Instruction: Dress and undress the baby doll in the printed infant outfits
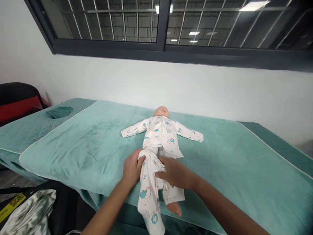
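Against a white wall (207,88), beneath a dark-framed window (161,49), stands a bed (232,156) with plush green covers. Near its middle a doll (161,112) lies on its back, head toward the wall, arms spread to both sides. A white printed jacket (160,132) covers its trunk and arms. Below the hem, matching trousers (149,192) lie over the doll's lower half: the leg on the person's right is short and bunched, while the one on the left stretches long, its end hanging past the bed's front edge.

The left hand (131,166) pinches the waistband narrowly between its fingers. The right hand (176,173) holds the trousers near the crotch, thumb pressed on the cloth; its other fingers are mostly hidden — how tightly they grip, I cannot tell. Smaller again, a bare foot (174,209) pokes out of the shorter leg; whether the longer one has a foot inside does not show.

Pulling harder with one hand than the other could twist the waistband or drag the doll askew. Bunched cloth could snag the toes, and the overhanging leg might draw the trousers downward should the left fingers slacken.
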Available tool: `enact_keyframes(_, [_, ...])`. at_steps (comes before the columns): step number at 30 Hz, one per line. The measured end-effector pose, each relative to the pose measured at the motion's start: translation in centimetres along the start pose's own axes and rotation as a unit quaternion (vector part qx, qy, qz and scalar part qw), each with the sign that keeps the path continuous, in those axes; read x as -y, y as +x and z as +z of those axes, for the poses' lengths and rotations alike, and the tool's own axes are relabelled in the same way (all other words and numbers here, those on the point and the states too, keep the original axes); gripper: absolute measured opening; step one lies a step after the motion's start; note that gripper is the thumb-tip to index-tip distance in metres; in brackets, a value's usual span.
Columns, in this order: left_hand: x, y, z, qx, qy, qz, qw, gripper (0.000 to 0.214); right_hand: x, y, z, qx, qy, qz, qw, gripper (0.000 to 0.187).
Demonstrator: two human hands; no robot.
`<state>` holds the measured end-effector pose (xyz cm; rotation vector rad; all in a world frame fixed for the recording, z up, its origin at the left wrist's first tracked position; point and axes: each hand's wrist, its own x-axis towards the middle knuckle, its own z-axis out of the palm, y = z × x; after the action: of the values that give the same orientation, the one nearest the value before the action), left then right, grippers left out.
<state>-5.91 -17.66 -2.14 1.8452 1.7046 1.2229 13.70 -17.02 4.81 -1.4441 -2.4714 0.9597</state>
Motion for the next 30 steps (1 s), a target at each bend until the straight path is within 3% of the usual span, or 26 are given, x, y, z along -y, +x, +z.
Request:
enact_keyframes(3, [1.3, 3.6, 0.1, 0.045, 0.145, 0.162, 0.975, 0.031, 0.4, 0.2, -0.2, 0.000, 0.042, 0.021, 0.999, 0.018])
enact_keyframes(6, [2.4, 6.4, 1.0, 0.058, 0.170, 0.214, 0.960, 0.035, 0.6, 0.5, -0.3, 0.010, 0.079, 0.034, 0.996, 0.017])
enact_keyframes(10, [3.1, 7.0, 2.3, 0.043, 0.160, 0.220, 0.961, 0.044, 0.8, 1.1, 0.2, -0.015, 0.079, 0.064, 0.995, 0.015])
enact_keyframes(14, [3.3, 5.2, 2.4, 0.014, 0.140, 0.200, 0.970, 0.046, 1.6, 1.2, 0.5, -0.117, -0.055, 0.045, 0.991, 0.007])
enact_keyframes(18, [3.1, 4.0, 1.8, -0.002, 0.104, 0.180, 0.978, 0.041, 1.6, 1.6, 0.3, -0.183, -0.244, -0.050, 0.951, 0.020])
enact_keyframes(21, [3.0, 4.5, 1.8, 0.000, 0.075, 0.170, 0.983, 0.034, 0.9, 2.3, 0.6, -0.213, -0.291, -0.072, 0.930, 0.017])
enact_keyframes(26, [2.0, 6.2, 1.7, 0.001, 0.026, 0.140, 0.990, 0.025, -0.1, 2.5, 0.7, -0.249, -0.173, 0.001, 0.953, 0.003])
enact_keyframes(28, [1.2, 6.1, 1.0, 0.006, -0.046, 0.113, 0.993, 0.023, -0.4, 1.8, -0.3, -0.222, -0.061, -0.024, 0.973, 0.013])
enact_keyframes(30, [0.2, 5.8, -0.1, 0.014, -0.168, 0.075, 0.983, 0.029, -0.9, 1.3, -1.7, -0.225, 0.038, -0.043, 0.973, 0.019])
